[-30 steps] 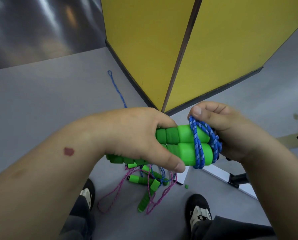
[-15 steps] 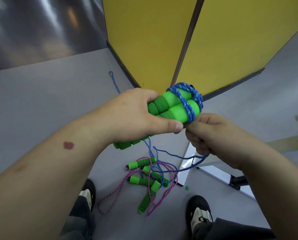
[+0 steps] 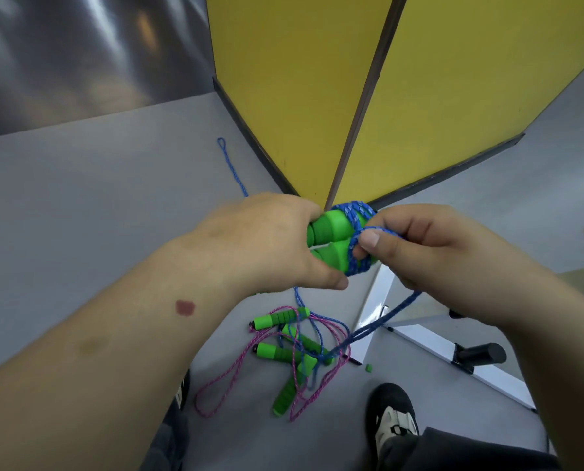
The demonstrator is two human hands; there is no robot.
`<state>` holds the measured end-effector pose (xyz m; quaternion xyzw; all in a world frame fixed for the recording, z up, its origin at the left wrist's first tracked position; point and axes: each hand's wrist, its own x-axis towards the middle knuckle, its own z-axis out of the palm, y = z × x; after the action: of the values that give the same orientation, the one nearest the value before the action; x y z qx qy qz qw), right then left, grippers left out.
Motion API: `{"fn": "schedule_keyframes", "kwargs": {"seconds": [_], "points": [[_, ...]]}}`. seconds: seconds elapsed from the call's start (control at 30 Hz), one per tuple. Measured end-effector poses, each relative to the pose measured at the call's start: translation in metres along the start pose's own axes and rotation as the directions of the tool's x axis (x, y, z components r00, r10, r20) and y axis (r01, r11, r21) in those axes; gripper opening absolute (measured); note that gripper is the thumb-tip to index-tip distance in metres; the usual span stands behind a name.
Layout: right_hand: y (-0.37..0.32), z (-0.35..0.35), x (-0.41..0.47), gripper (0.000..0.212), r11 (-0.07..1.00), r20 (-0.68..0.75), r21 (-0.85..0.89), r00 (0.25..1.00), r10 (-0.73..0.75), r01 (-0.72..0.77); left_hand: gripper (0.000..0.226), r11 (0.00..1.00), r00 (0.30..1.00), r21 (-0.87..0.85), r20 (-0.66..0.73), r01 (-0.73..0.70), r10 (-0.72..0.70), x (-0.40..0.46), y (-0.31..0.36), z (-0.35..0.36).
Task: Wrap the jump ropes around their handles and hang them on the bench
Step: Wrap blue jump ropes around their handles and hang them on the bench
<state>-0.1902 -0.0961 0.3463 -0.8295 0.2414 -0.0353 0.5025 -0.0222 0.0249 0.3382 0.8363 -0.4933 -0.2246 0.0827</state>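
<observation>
Grey floor (image 3: 79, 212), with yellow panels (image 3: 419, 96) standing in a V behind the work and a dark reflective wall beyond them to the person's left.

Left hand (image 3: 266, 243): fingers curled round a pair of green foam handles (image 3: 331, 241), held side by side and roughly level; the thumb lies along the underside of the lower handle. Only the free ends of the handles show past the knuckles.

Right hand (image 3: 430, 253): just beside the left, at the handle ends. Thumb and forefinger pinch a strand of the blue rope (image 3: 358, 215); the other fingers are curled in. Several turns of the rope already sit tight around the handle ends, touching both hands. From under the right hand a slack length drops down and toward the person, ending in the heap below. A second strand hangs from beneath the left hand. Another stretch of the same blue cord lies on the floor beyond the left hand, ending in a small loop.

Below the hands, on the floor: a tangle of more green handles (image 3: 277, 351) with pink rope (image 3: 215, 385) and blue rope crossing over one another. Cannot tell how many ropes are in it.

Below the right hand: a white frame (image 3: 372, 307) with a black cylindrical part. Nearest the person: two black-and-white shoes (image 3: 392, 419) and dark trouser legs. Far out past the right hand, at the frame edge, a bit of green and red, too cropped to identify.
</observation>
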Motion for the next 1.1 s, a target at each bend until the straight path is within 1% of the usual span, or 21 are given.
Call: {"fn": "schedule_keyframes", "kwargs": {"seconds": [0.07,0.13,0.2,0.3,0.37,0.43,0.47,0.57,0.67,0.73,0.8,0.83,0.87,0.9,0.93,0.97,1.0,1.03,1.1], "points": [[0.001,-0.001,0.001,0.026,1.000,-0.060,-0.012,0.998,-0.030,0.029,0.054,0.998,0.998,0.045,0.033,-0.049,0.048,-0.001,0.002,0.000],[0.000,0.000,0.002,0.023,0.995,-0.120,-0.026,0.988,-0.095,0.093,0.053,0.992,0.993,0.078,0.073,-0.101,0.095,-0.003,0.004,0.000],[0.001,0.000,0.005,0.024,0.988,-0.139,-0.042,0.979,-0.152,0.148,0.052,0.986,0.986,0.088,0.110,-0.138,0.129,-0.005,0.007,0.000],[0.007,0.001,0.009,0.024,0.984,-0.186,0.015,0.967,-0.172,0.177,0.052,0.987,0.979,0.071,0.156,-0.146,0.133,-0.008,0.008,-0.004],[0.014,0.001,0.012,0.027,0.980,-0.184,0.082,0.969,-0.165,0.183,0.053,0.989,0.970,0.043,0.207,-0.141,0.129,-0.010,0.007,-0.007],[0.021,0.000,0.014,0.034,0.964,-0.149,0.221,0.982,-0.117,0.148,0.051,0.990,0.949,-0.037,0.280,-0.138,0.143,-0.013,0.006,-0.009],[0.025,-0.001,0.015,0.036,0.948,-0.119,0.299,0.990,-0.075,0.108,0.050,0.987,0.936,-0.085,0.313,-0.140,0.159,-0.014,0.006,-0.011],[0.029,-0.001,0.016,0.032,0.898,-0.042,0.440,0.999,-0.005,0.023,0.049,0.961,0.895,-0.216,0.373,-0.174,0.246,-0.017,0.005,-0.015],[0.028,0.001,0.017,0.026,0.801,-0.008,0.598,0.999,0.046,-0.032,0.048,0.919,0.862,-0.333,0.381,-0.211,0.336,-0.020,0.004,-0.021],[0.030,0.004,0.018,0.026,0.701,0.069,0.708,0.996,0.051,-0.085,0.042,0.888,0.863,-0.405,0.344,-0.218,0.369,-0.020,0.001,-0.023],[0.026,0.011,0.017,0.039,0.521,0.224,0.838,0.973,-0.062,-0.160,0.041,0.849,0.880,-0.478,0.277,-0.223,0.387,-0.020,-0.001,-0.024],[0.028,0.016,0.017,0.045,0.507,0.235,0.846,0.969,-0.078,-0.164,0.044,0.832,0.892,-0.506,0.237,-0.225,0.386,-0.019,-0.003,-0.024],[0.032,0.016,0.020,0.041,0.552,0.228,0.813,0.974,-0.012,-0.183,0.048,0.822,0.909,-0.524,0.193,-0.223,0.370,-0.017,-0.005,-0.024],[0.037,0.016,0.021,0.028,0.685,0.150,0.709,0.985,0.086,-0.168,0.049,0.815,0.928,-0.536,0.144,-0.218,0.343,-0.016,-0.006,-0.023],[0.039,0.015,0.021,0.020,0.787,0.049,0.597,0.986,0.160,-0.157,0.052,0.812,0.949,-0.545,0.091,-0.207,0.303,-0.013,-0.007,-0.022],[0.037,0.016,0.019,0.025,0.820,0.023,0.551,0.985,0.170,-0.154,0.057,0.816,0.968,-0.546,0.038,-0.189,0.249,-0.011,-0.008,-0.020],[0.033,0.018,0.019,0.031,0.829,0.021,0.534,0.983,0.183,-0.166,0.064,0.831,0.983,-0.533,-0.005,-0.158,0.184,-0.009,-0.009,-0.018],[0.030,0.020,0.018,0.030,0.841,0.048,0.513,0.984,0.173,-0.173,0.069,0.852,0.992,-0.509,-0.035,-0.124,0.123,-0.007,-0.009,-0.017],[0.023,0.025,0.017,0.024,0.887,0.081,0.418,0.981,0.179,-0.196,0.068,0.895,0.997,-0.443,-0.068,-0.050,0.022,-0.004,-0.009,-0.015]]}}
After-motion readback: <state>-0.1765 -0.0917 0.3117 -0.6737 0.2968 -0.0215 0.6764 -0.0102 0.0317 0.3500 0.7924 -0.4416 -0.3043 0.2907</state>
